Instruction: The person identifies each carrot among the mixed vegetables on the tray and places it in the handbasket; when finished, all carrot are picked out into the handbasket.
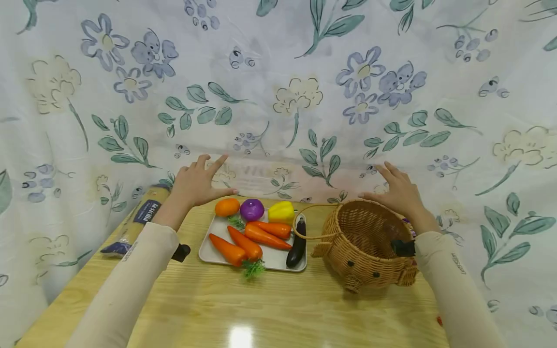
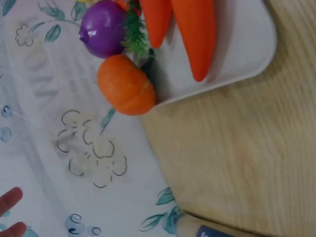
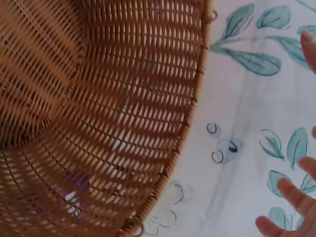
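My left hand [image 1: 196, 181] hangs in the air behind the left end of a white tray [image 1: 276, 260], fingers spread and holding nothing. On the tray lie several orange carrots [image 1: 266, 237], a dark eggplant [image 1: 297, 246], a purple onion [image 1: 252, 210], a yellow pepper [image 1: 281, 212] and a rounded orange vegetable [image 2: 126, 85]. My right hand [image 1: 398, 193], its fingers apart and nothing in them, is raised over the back rim of a wicker basket [image 1: 335, 249] with an animal face. Inside, the basket's woven wall [image 3: 138, 89] shows bare in the right wrist view.
A bag of pasta [image 1: 145, 217] lies at the table's left edge. The basket's thin loop handle [image 1: 311, 207] leans over the tray's right end. Floral cloth [image 1: 278, 96] hangs behind the wooden table [image 1: 209, 304]. Something purple [image 1: 407, 223] peeks out behind the basket.
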`<state>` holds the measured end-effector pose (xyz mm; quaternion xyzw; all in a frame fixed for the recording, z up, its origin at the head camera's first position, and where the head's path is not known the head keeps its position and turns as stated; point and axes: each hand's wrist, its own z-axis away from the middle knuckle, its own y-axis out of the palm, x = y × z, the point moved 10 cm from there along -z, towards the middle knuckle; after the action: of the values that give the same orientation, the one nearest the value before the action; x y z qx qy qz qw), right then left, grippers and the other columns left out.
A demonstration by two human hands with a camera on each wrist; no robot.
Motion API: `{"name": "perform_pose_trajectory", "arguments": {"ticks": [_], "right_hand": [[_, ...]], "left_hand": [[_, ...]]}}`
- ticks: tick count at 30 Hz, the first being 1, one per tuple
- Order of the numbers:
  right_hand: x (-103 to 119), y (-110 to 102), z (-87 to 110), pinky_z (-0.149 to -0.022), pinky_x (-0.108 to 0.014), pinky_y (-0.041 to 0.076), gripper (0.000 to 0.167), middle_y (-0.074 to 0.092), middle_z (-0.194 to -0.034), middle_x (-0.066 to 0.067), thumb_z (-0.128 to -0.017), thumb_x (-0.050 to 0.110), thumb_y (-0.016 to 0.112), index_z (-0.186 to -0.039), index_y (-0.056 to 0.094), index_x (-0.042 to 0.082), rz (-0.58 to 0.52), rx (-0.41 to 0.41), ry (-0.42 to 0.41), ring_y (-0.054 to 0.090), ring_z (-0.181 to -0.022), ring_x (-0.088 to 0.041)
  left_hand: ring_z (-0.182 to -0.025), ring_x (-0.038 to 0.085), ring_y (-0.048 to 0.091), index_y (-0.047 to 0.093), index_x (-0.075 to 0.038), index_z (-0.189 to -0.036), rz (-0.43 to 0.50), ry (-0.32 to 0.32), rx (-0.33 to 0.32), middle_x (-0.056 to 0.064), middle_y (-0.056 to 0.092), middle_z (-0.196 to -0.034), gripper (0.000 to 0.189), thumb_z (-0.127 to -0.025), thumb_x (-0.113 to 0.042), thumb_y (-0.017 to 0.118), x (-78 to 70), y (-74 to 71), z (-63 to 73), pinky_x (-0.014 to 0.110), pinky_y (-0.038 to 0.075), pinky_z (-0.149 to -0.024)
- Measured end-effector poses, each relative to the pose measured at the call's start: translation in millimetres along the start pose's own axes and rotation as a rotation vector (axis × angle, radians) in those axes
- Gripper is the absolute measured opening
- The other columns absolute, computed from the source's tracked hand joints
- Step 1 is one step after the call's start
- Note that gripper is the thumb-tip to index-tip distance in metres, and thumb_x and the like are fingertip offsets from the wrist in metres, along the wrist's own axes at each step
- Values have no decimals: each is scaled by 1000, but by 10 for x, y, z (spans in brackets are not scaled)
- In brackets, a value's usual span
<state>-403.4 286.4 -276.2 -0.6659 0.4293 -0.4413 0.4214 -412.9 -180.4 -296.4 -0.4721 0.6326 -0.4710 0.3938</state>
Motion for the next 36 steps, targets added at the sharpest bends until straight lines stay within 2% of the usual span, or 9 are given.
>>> {"name": "perform_pose_trajectory", "arguments": {"ticks": [3, 7, 10, 13, 15, 21, 25, 31, 36], "right_hand": [[29, 19, 75, -100, -77, 24, 94, 22, -160, -23, -84, 53, 72, -157, 29, 12, -91, -12, -15, 24, -139, -57], [192, 63, 247, -102, -72, 30, 85, 23, -160, -21, -89, 41, 72, -158, 28, 17, -374, 14, -6, 31, -139, -51], [398, 141, 412, -102, -69, 35, 82, 24, -160, -18, -92, 35, 71, -159, 26, 21, -572, 63, 2, 34, -139, -48], [611, 237, 531, -101, -65, 39, 79, 38, -153, -20, -92, 31, 72, -157, 29, 19, -664, 95, -21, 42, -134, -47], [723, 309, 581, -102, -63, 40, 77, 44, -148, -20, -92, 29, 72, -157, 31, 19, -699, 109, -31, 46, -131, -46], [981, 502, 679, -100, -57, 45, 73, 43, -150, -12, -90, 29, 74, -153, 39, 22, -703, 116, -69, 47, -130, -40], [1137, 610, 740, -96, -55, 48, 72, 45, -148, -13, -89, 24, 76, -152, 41, 21, -755, 126, -81, 50, -127, -40], [1358, 746, 846, -97, -50, 49, 71, 49, -146, -15, -87, 12, 76, -150, 43, 15, -897, 131, -106, 54, -124, -37], [1535, 934, 944, -97, -51, 49, 72, 51, -143, -17, -85, 11, 78, -149, 45, 13, -969, 167, -124, 55, -123, -38]], "left_hand": [[-107, 50, 57, 16, -31, -160, 68, -11, 48, 26, 29, -151, 104, -78, -83, 53, 81, 110, 88, 60, 48, -84], [-96, 42, 60, 17, -31, -160, 268, -33, 122, 25, 31, -144, 102, -80, -76, 61, 208, 321, 256, 47, 51, -70], [-96, 36, 56, 20, -25, -160, 459, -33, 146, 25, 34, -133, 100, -82, -61, 71, 288, 494, 395, 38, 48, -69], [-93, 33, 55, 23, -18, -159, 609, -20, 141, 29, 36, -129, 96, -84, -44, 77, 365, 648, 518, 36, 49, -70], [-93, 33, 59, 24, -16, -159, 658, -21, 139, 31, 36, -131, 93, -86, -38, 77, 425, 749, 593, 38, 52, -70], [-95, 37, 61, 26, -12, -158, 759, -50, 179, 35, 36, -133, 88, -87, -28, 77, 554, 1061, 776, 44, 54, -77], [-92, 33, 59, 29, -10, -157, 787, -63, 193, 34, 39, -129, 88, -85, -28, 78, 607, 1233, 836, 40, 50, -77], [-78, 24, 38, 40, -8, -151, 786, -86, 232, 19, 42, -98, 86, -80, -30, 82, 648, 1458, 870, 34, 32, -65], [-73, 22, 38, 47, 0, -145, 809, -17, 227, 12, 43, -83, 80, -78, -25, 84, 619, 1597, 889, 30, 31, -64]]}}
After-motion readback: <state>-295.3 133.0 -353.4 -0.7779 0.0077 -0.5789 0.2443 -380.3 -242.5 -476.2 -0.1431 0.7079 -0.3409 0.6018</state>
